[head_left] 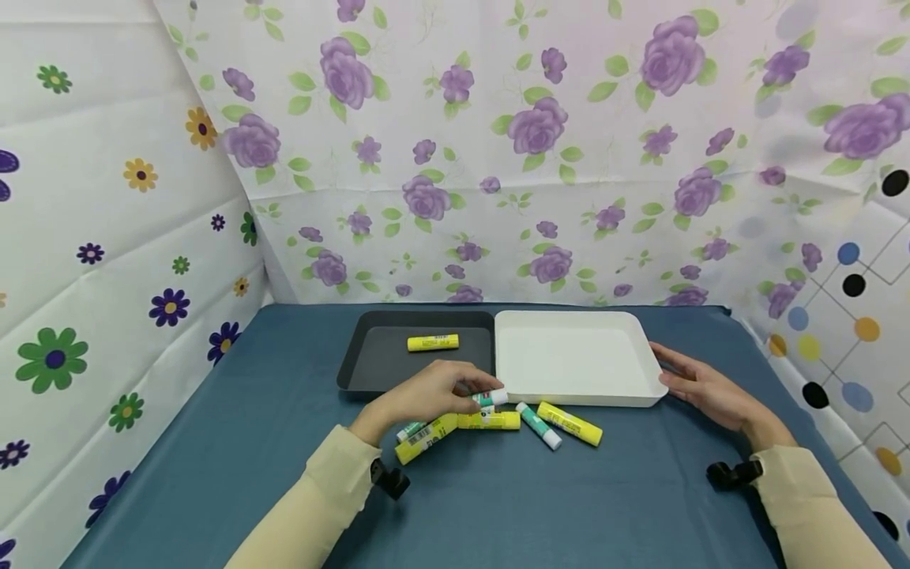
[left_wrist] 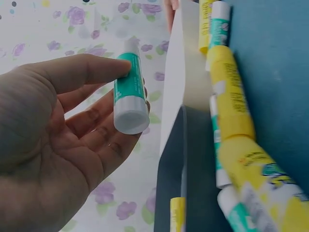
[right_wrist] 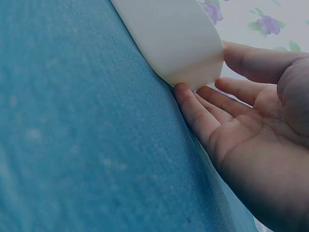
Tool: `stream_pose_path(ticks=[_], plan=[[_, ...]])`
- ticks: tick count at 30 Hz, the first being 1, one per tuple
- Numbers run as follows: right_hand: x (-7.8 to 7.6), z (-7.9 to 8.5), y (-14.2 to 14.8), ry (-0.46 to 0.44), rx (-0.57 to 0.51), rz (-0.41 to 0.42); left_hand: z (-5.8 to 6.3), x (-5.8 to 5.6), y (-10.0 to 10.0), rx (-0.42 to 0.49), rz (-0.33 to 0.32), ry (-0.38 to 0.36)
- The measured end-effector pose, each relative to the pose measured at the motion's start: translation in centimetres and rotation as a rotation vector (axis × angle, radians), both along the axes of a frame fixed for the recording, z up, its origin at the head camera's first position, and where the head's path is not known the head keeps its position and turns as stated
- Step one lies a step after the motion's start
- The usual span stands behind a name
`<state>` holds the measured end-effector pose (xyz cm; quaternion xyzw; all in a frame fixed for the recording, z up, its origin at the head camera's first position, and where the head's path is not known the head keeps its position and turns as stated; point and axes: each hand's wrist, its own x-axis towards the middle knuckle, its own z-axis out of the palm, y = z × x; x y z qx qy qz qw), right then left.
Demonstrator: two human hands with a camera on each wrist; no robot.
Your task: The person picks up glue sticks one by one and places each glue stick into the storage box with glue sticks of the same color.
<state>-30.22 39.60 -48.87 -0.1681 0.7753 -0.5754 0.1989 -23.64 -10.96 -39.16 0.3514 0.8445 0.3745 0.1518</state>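
My left hand (head_left: 430,391) pinches a green-and-white glue stick (left_wrist: 129,82) between thumb and fingers, above the front of the two trays. Its white end points right in the head view. Beneath it on the cloth lie yellow glue sticks (head_left: 489,421) and thinner green-and-white ones, one partly covered by the hand. My right hand (head_left: 711,391) touches the right end of the white tray (head_left: 579,359), fingertips along its outer wall and thumb near the rim (right_wrist: 223,53). The dark grey tray (head_left: 377,356) adjoins it on the left, with one yellow glue stick (head_left: 433,342) inside.
A blue cloth (head_left: 604,506) covers the table. Just in front of the white tray lie a green glue stick (head_left: 539,427) and a yellow glue stick (head_left: 569,424). Flower-patterned sheeting (head_left: 441,142) hangs behind the table, with more patterned sheeting at both sides.
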Motion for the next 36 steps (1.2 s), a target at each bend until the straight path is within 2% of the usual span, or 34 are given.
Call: stream_pose_path(ticks=[4, 14, 20, 36], plan=[[0.0, 0.0, 0.1, 0.0, -0.003, 0.003, 0.8, -1.0, 0.4, 0.017, 0.005, -0.008], [-0.1, 0.1, 0.0, -0.011, 0.005, -0.008, 2.2, -3.4, 1.4, -0.027, 0.006, 0.005], [0.0, 0.1, -0.1, -0.014, 0.017, -0.012, 3.0, -4.9, 2.0, -0.007, -0.001, -0.024], [0.0, -0.1, 0.1, -0.003, -0.006, 0.007, 2.6, -9.0, 5.4, 0.016, -0.004, -0.103]])
